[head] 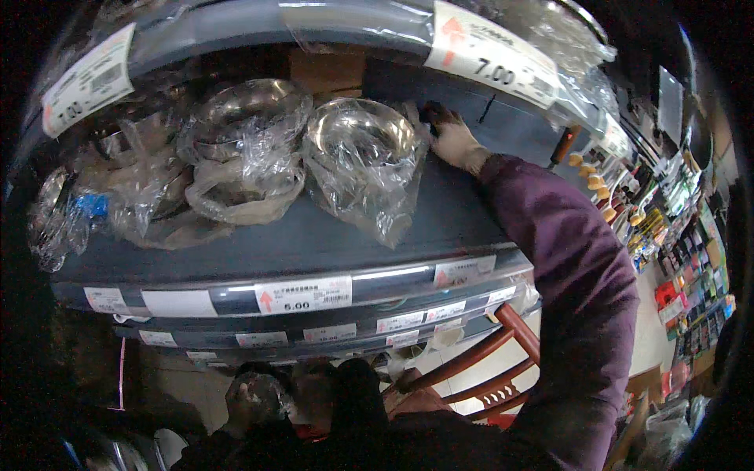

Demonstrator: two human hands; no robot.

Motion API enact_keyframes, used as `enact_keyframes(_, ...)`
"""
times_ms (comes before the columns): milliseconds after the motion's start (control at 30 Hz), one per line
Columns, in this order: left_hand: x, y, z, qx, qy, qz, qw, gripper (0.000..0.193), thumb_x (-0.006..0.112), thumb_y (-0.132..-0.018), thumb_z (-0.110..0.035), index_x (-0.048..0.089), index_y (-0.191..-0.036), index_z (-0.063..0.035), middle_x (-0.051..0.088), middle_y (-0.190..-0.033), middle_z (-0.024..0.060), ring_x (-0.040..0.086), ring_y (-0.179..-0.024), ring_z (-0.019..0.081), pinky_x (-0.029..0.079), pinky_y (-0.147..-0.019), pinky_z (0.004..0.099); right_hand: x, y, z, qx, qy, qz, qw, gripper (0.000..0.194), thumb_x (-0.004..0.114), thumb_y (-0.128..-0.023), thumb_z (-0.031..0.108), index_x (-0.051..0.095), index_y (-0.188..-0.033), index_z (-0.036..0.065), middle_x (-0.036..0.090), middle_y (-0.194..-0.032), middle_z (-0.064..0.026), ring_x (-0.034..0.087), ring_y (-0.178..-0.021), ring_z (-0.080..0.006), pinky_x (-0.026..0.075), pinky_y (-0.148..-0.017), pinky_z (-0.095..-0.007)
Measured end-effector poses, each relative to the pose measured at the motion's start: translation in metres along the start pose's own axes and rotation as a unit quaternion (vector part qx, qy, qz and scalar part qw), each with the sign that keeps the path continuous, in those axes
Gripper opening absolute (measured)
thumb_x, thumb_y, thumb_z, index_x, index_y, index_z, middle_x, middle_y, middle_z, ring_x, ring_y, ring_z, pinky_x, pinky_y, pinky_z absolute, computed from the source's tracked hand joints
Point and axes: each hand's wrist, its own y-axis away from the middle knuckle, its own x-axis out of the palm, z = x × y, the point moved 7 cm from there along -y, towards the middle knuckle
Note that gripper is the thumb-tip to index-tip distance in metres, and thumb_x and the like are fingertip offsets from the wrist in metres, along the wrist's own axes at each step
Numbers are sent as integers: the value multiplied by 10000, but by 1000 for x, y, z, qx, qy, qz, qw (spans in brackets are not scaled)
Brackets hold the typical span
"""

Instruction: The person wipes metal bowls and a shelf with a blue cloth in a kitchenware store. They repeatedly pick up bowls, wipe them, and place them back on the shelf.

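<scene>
My right hand [456, 141] reaches deep onto the shelf, its dark fingertips beside the edge of a metal bowl in clear plastic [362, 132]. Whether the fingers grip anything there is unclear. Left of that bowl lie another plastic-wrapped metal bowl [253, 106] and more wrapped metalware [144, 191], with a blue patch [91, 205] near the far left. Low in the picture, in shadow, my left hand [238, 400] holds a shiny plastic-wrapped item [268, 391] whose kind is hard to make out.
The grey metal shelf [265, 253] has a rail of price tags [303, 297]; an upper shelf edge [206, 35] hangs above. More tagged shelves lie below. A reddish-brown wooden frame [471, 359] stands near my right sleeve. Hanging goods [601, 182] and a packed display [695, 282] are at right.
</scene>
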Motion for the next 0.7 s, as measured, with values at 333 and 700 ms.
enact_keyframes(333,13,2,-16,-49,9,-51,997,416,487,-1038,-387,619,-1172,-17,662,-1119,111,630,-961,204,531,-852,410,44,-69,-70,-113,-186,-50,975,461,624,-932,305,589,-1328,71,577,-1358,-185,512,-1298,-306,396,-1096,-410)
enact_keyframes(700,25,-16,-7,-73,13,-26,997,422,488,-1038,-399,610,-1195,-27,651,-1116,103,621,-927,203,529,-806,396,27,-2,-201,229,-13,6,973,517,633,-915,363,560,-1370,129,577,-1372,-150,522,-1290,-301,409,-1087,-420)
